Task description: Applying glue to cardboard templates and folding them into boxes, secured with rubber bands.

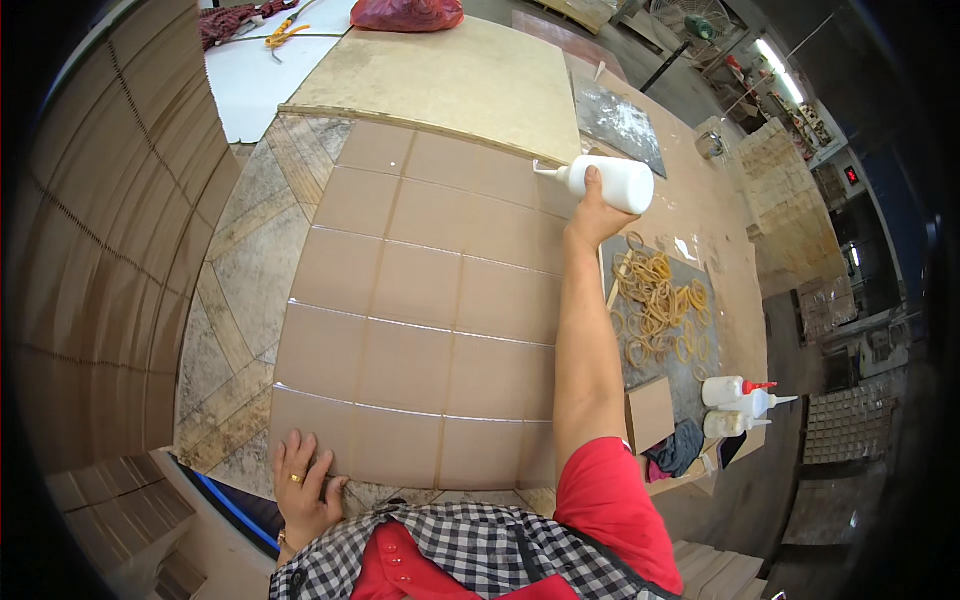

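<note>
A brown board (410,350) divided into rectangles lies flat before me. Thin glossy lines of what looks like glue run across it from side to side, while faint yellowish lines run lengthwise. At the far right part of the board, my right hand (598,212) grips a white squeeze bottle (625,184) tipped on its side. The bottle's thin nozzle points left, just above the far edge. My left hand (305,485), wearing a ring, rests with fingers spread on the board's near left corner.
Rubber bands (655,305) lie heaped on a grey plate to the right. Beyond them stand several squeeze bottles (722,391), near a dark cloth (682,448). A pale wooden panel (440,85) borders the far side. Tall stacks of brown board (110,230) rise at left.
</note>
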Demonstrator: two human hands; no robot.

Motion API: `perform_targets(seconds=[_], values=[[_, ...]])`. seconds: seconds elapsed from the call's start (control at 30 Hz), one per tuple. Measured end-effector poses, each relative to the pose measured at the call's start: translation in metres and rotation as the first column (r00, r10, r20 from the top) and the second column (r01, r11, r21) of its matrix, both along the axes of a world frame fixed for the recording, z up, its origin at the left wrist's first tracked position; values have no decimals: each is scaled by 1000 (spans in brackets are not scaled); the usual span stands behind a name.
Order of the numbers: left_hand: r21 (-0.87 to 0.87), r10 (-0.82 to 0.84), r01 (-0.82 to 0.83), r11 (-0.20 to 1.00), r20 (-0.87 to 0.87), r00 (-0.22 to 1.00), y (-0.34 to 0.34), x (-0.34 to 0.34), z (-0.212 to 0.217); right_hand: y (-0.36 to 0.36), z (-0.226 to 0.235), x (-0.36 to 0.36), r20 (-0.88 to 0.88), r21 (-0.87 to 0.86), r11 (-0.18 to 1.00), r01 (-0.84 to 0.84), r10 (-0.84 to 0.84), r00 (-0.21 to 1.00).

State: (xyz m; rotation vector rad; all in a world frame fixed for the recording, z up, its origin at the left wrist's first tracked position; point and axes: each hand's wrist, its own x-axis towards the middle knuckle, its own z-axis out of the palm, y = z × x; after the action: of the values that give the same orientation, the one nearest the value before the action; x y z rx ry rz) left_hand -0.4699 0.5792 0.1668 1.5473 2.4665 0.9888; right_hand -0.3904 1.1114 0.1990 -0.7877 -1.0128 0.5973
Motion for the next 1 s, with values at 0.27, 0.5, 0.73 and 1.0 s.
perform_targets(seconds=[0.27,0.5,0.73,1.0], values=[[32,-22,22,999,-25,999,1,0,0,-95,12,53,-2,-27,989,-146,146,989],[43,-34,37,998,-69,997,0,0,-2,-206,14,114,0,-174,977,-128,130,992],[63,-35,40,997,-82,996,0,2,-4,-329,18,172,64,-286,957,-54,75,995],[63,-34,41,997,-114,993,0,1,-7,-423,14,238,81,-358,932,-63,98,992]])
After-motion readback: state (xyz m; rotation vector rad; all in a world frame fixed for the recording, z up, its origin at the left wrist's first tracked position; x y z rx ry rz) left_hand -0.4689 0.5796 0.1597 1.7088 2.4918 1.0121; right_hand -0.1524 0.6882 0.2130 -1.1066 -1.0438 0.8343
